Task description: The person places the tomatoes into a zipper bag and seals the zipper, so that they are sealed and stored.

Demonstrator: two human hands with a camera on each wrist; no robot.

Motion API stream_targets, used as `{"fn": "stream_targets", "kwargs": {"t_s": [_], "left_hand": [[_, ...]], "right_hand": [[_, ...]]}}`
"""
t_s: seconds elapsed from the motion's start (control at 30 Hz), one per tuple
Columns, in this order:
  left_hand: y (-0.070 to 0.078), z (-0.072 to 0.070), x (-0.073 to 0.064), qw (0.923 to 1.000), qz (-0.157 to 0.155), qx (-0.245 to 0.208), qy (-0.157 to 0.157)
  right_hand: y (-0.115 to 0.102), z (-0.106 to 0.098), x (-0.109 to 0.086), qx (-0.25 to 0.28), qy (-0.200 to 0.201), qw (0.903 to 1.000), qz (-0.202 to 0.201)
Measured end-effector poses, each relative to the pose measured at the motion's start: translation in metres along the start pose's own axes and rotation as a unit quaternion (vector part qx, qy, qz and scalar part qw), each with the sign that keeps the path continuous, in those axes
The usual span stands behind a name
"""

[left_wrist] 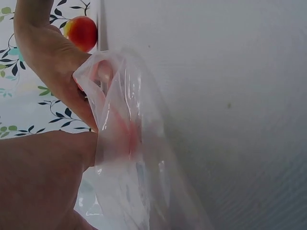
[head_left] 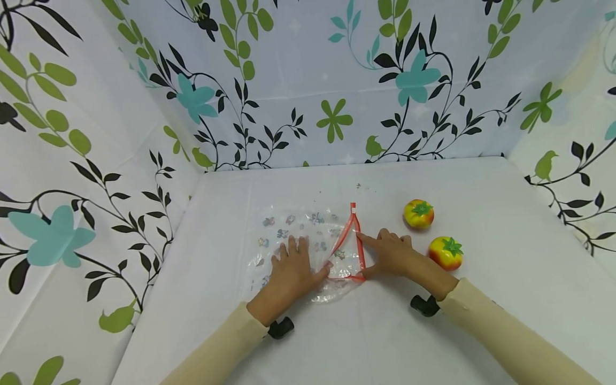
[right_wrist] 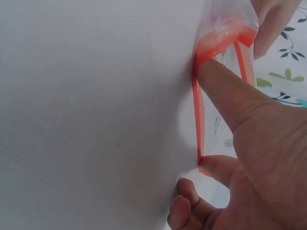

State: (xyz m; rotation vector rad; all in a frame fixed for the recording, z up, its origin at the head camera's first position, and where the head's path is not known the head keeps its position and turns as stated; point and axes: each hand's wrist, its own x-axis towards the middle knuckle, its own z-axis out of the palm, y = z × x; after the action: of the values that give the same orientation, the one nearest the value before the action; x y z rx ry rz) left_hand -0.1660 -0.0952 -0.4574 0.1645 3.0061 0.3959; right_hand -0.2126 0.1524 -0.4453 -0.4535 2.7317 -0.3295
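A clear zip bag [head_left: 306, 246] with small coloured prints lies on the white table, its red-edged mouth [head_left: 360, 248] spread apart in a triangle. My left hand [head_left: 292, 272] rests on the bag with fingers stretched out, its thumb beside the near part of the mouth. At the bag's right side, my right hand [head_left: 392, 254] touches the red edge with spread thumb and index finger. In the right wrist view the thumb [right_wrist: 225, 84] presses one end of the red strip [right_wrist: 198, 120], while the remaining fingers curl loosely. The left fingertips are hidden in the left wrist view.
Two red-yellow toy fruits with green leafy tops lie right of the bag: one farther back [head_left: 418, 214], one [head_left: 445, 253] close by my right forearm. Black wrist mounts [head_left: 281, 328] hang under both wrists. Leaf-patterned cloth [head_left: 308, 80] walls the back and sides.
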Motion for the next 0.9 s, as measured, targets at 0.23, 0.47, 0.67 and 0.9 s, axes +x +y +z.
{"fn": "stream_targets", "kwargs": {"t_s": [0.23,0.47,0.67,0.9], "left_hand": [[-0.0046,-0.0008,-0.0007,0.9996,0.013,-0.024,-0.004],[-0.0077,-0.0007,-0.0006,0.9995,0.02,-0.022,-0.008],[-0.0071,-0.0027,-0.0025,0.9994,0.022,-0.026,-0.005],[-0.0087,-0.0071,-0.0027,0.9991,0.017,-0.03,-0.022]], "right_hand": [[-0.002,-0.0022,0.0009,0.004,-0.002,1.0,0.003],[-0.0044,-0.0057,0.0012,0.001,-0.008,1.0,0.002],[-0.0057,-0.0047,0.0001,0.006,-0.007,0.9999,-0.009],[-0.0048,-0.0068,-0.0053,0.025,0.018,0.9994,-0.016]]}}
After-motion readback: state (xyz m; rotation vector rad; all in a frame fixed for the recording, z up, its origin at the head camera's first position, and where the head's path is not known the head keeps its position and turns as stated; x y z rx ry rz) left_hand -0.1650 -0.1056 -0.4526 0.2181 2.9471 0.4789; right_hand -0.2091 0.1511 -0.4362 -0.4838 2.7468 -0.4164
